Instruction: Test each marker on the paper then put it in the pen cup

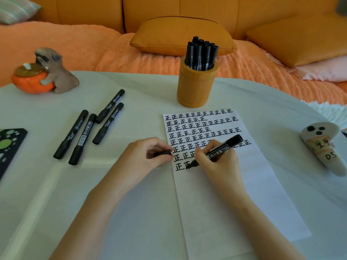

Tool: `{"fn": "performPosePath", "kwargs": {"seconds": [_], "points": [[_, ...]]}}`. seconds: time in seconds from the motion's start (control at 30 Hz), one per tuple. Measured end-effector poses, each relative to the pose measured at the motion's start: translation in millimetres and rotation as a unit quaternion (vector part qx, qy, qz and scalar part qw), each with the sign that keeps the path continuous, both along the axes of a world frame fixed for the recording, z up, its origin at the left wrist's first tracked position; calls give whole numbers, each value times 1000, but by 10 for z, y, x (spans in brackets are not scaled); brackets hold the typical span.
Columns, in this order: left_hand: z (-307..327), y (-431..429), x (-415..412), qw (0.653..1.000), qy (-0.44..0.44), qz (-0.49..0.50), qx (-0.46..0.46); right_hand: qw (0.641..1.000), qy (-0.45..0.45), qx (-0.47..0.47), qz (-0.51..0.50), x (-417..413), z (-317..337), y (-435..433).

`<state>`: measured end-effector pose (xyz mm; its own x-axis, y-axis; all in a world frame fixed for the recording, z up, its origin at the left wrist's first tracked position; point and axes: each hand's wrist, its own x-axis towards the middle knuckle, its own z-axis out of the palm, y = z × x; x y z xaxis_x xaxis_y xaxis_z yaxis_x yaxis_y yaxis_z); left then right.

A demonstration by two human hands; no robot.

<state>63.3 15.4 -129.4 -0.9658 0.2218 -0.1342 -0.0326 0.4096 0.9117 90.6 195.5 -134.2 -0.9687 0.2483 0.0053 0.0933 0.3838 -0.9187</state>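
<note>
An orange sofa (pixel 84 8) fills the background behind a pale table (pixel 131 203) seen from above. A white sheet of paper (pixel 244 194) lies right of centre, its upper half covered in rows of the same black handwritten character, probably one for each marker tested. Just beyond the paper's top edge stands an orange pen cup (pixel 197 85), packed with capped black markers standing upright, most likely the ones already tested. To the left, well apart from the paper, four capped markers (pixel 108 123) lie side by side, probably waiting their turn. The right hand (pixel 219 164) grips an uncapped black marker (pixel 220 148) in a writing hold, fingers curled tightly round the barrel, tip down on the paper at the lowest row. The left hand (pixel 139 156) rests at the paper's left edge, fingers curled in, pinching the marker's black cap (pixel 163 153), kept ready for recapping.
</note>
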Motion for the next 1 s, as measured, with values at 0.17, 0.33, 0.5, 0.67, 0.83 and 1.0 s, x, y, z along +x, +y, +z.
{"fn": "performPosePath", "kwargs": {"seconds": [0.17,0.33,0.5,0.67,0.83,1.0], "points": [[0,1,-6,1000,-4,0,0,1000,4,10,1,6,5,-12],[2,1,-2,1000,-6,0,8,1000,1,20,-4,3,16,-10],[13,0,3,1000,-5,-2,0,1000,-9,10,-17,-4,32,29],[21,3,6,1000,-3,-4,2,1000,-14,-3,-20,-3,36,51],[33,7,11,1000,-3,-5,2,1000,-10,-16,-21,-4,29,65],[72,13,21,1000,16,-13,5,986,12,-165,-28,-48,112,118]]}}
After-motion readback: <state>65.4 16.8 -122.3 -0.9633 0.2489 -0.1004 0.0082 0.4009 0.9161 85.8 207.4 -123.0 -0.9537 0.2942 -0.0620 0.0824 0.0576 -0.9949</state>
